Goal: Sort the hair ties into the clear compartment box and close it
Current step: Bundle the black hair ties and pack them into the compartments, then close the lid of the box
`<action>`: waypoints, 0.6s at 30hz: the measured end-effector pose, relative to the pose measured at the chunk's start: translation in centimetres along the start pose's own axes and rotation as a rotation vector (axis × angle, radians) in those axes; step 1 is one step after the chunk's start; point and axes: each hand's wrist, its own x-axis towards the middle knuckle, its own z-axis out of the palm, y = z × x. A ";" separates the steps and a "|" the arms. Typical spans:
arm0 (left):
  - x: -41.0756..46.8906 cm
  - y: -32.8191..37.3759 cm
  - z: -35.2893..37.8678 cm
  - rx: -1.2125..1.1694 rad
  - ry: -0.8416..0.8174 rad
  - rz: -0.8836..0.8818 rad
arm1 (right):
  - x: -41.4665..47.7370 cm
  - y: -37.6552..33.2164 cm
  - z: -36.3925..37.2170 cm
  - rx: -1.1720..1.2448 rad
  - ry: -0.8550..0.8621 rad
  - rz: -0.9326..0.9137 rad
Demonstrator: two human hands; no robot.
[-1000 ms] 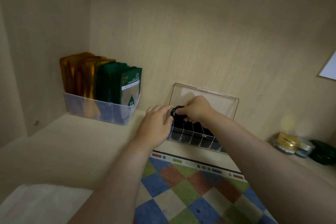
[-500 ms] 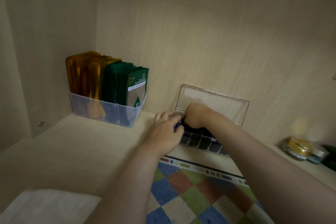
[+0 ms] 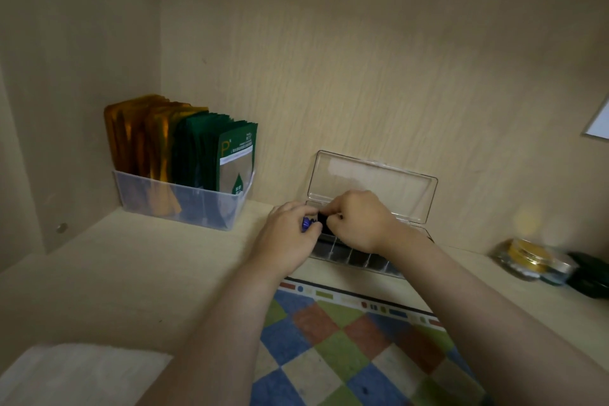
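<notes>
Head view, the only one. Shows the clear compartment box [image 3: 356, 256] at the back of the tabletop [image 3: 131, 273], with its lid [image 3: 372, 180] swung up towards the rear wall. Curls the left hand [image 3: 285, 241] round something small and blue, likely a blue hair tie [image 3: 306, 224], just beside the box's left end. Pinches a black hair tie [image 3: 321, 220] with the right hand [image 3: 361, 221] above the left-end compartments. Cannot tell whether it touches the dividers, nor what the dark shapes in the other cells are.

Expect next to no weight from either tie: soft, springy elastic, limp as a loop, apt to uncoil and climb out of a narrow cell. Best taken in a fingertip pinch with the loop folded on itself, then pushed down and released slowly. Treat the box as light, stiff, thin plastic, liable to slide on smooth wood, and steady it at the short end. For closing, press along the lid's front edge, once no strand lies over a rim.

Also shows a checkered mat [image 3: 346, 356] nearer the body, a clear bin [image 3: 184, 208] of sachets [image 3: 237, 158] to the left, and jars [image 3: 527, 259] well apart on the right.
</notes>
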 end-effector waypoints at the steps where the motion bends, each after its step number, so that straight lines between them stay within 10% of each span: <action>1: -0.1 0.1 -0.1 -0.011 0.000 0.001 | -0.1 0.1 0.4 -0.064 -0.009 -0.032; 7: -0.4 0.0 -0.2 0.012 -0.047 0.012 | 0.4 0.0 1.7 -0.185 -0.114 -0.034; 18: 1.4 3.0 -1.3 -0.153 0.025 -0.111 | -1.2 3.6 -2.7 0.434 -0.002 0.158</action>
